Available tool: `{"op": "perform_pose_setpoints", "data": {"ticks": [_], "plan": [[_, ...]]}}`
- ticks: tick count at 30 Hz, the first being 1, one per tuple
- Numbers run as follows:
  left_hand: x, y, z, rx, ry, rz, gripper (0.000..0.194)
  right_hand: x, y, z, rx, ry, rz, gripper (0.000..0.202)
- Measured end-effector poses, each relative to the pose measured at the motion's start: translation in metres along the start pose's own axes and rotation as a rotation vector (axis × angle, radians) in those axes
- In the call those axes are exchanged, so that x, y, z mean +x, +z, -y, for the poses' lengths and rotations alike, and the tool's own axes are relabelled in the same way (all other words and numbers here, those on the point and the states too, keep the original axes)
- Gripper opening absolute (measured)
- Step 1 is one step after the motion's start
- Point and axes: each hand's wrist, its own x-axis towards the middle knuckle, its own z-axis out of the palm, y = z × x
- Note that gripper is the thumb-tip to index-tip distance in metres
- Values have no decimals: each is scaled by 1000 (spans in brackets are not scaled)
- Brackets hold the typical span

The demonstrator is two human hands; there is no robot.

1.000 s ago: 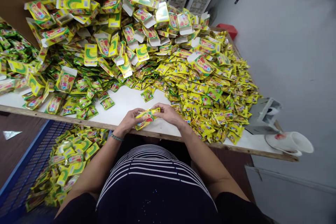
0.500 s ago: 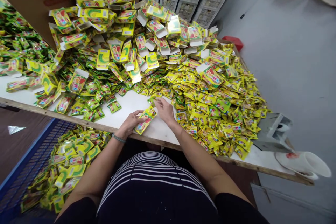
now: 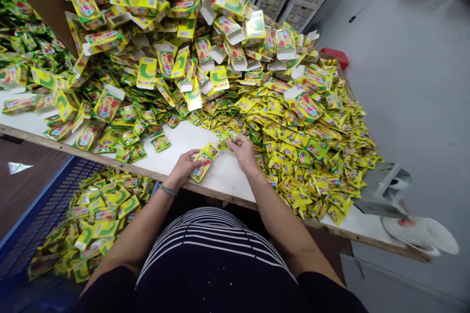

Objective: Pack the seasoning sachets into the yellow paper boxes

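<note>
Across the middle of the scene runs a white table (image 3: 235,181) with a wooden near edge. On its far side rises a heap of yellow-and-green cartons (image 3: 183,12), many with white flaps standing out. To the right spreads a mound of yellow packets (image 3: 304,156); green packets (image 3: 25,49) lie at the far left. Near left, below the table edge, a blue crate (image 3: 40,210) holds more cartons. At the right end of the table sit a grey device (image 3: 385,188) and, just beside it, a white vessel (image 3: 422,232), both rather blurred. Near the table's near edge, the left hand (image 3: 183,168) grips a single carton (image 3: 203,164), thumb across its printed face, the carton slanting far and right. Just right of it, the right hand (image 3: 244,151) pinches one small green packet (image 3: 223,141) between thumb and fingers, apart from the carton, over the bare white tabletop.
</note>
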Motion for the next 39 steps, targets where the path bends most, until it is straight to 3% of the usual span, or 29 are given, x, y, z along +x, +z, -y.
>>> {"op": "perform_pose_setpoints", "data": {"ticks": [5, 13, 19, 23, 29, 35, 39], "plan": [[-5, 0, -1, 7, 33, 79, 66, -15, -5, 12, -83, -105, 194, 43], [-7, -3, 1, 54, 69, 152, 70, -2, -24, 37, -159, -133, 541, 42], [-11, 1, -2, 94, 108, 222, 73, -14, -6, 49, -346, -206, 462, 32], [-10, 2, -1, 62, 124, 211, 75, -22, 0, 45, -327, -171, 429, 28], [-9, 2, 1, 5, 155, 177, 64, -33, 4, 43, -318, -329, 163, 29], [-15, 7, 3, -44, 133, 162, 59, -46, 1, 52, -395, -428, 65, 9], [-18, 19, 4, -73, 153, 153, 60, -48, -6, 52, -407, -379, 62, 5]]}}
